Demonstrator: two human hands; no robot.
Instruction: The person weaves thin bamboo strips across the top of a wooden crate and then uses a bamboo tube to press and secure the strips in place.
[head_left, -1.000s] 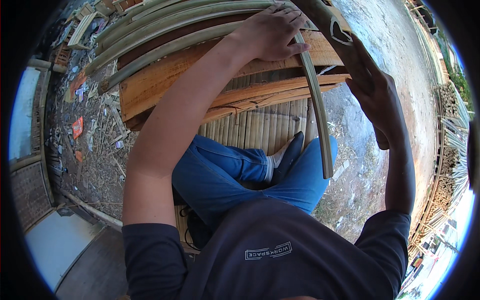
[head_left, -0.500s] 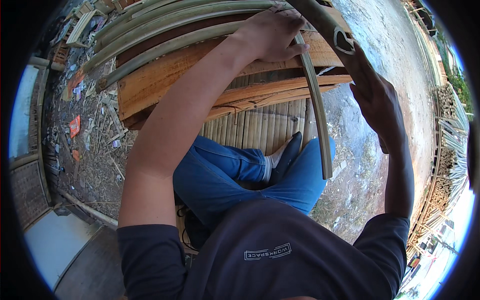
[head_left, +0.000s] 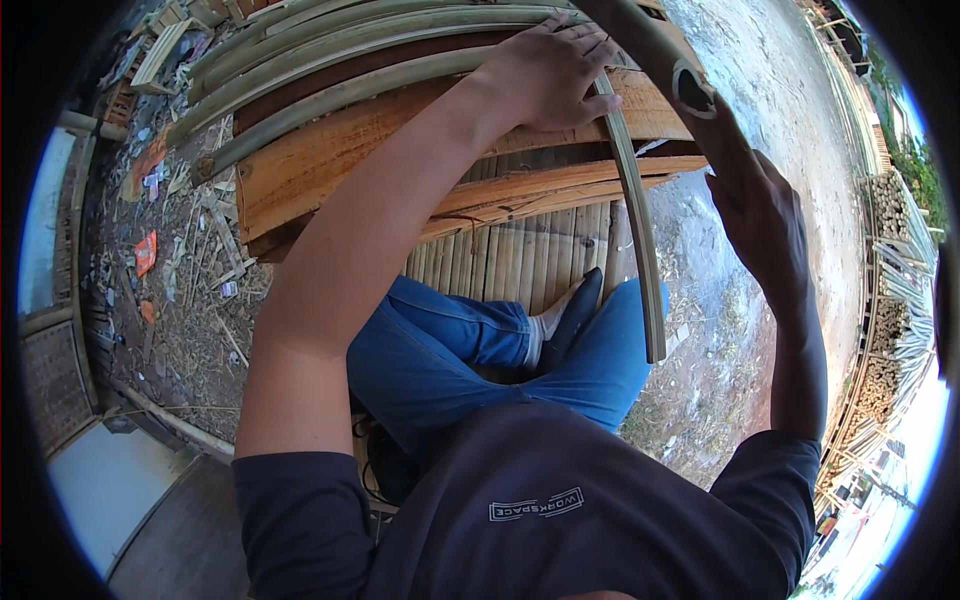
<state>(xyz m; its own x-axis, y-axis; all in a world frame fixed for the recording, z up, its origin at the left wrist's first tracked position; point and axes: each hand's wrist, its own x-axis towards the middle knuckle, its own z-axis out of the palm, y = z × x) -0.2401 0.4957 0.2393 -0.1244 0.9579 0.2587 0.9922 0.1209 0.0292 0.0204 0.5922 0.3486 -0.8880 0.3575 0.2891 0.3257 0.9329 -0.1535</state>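
Note:
My left hand [head_left: 555, 75] is over a narrow split bamboo strip [head_left: 636, 235], its fingers bent across the upper part and its thumb against the side. The strip slopes toward me, its lower end above my right knee. My right hand [head_left: 762, 215] is wrapped around a thick dark bamboo pole [head_left: 640, 42], forefinger pointing up along it. A pale-rimmed cut mark shows on the pole just above my fingers. The pole slants up past my left fingertips and leaves the view at the top. Exactly where pole and strip meet is hidden.
Reddish wooden boards [head_left: 350, 150] form a bench in front of me, with several long bamboo strips [head_left: 330, 105] across it at left. Below is a bamboo-slat platform [head_left: 500, 250]. Littered ground [head_left: 170, 270] lies left; stacked poles [head_left: 890, 330] stand far right.
My right hand and the pole have shifted very slightly right and downward. My left hand and the strip have moved a touch to the right.

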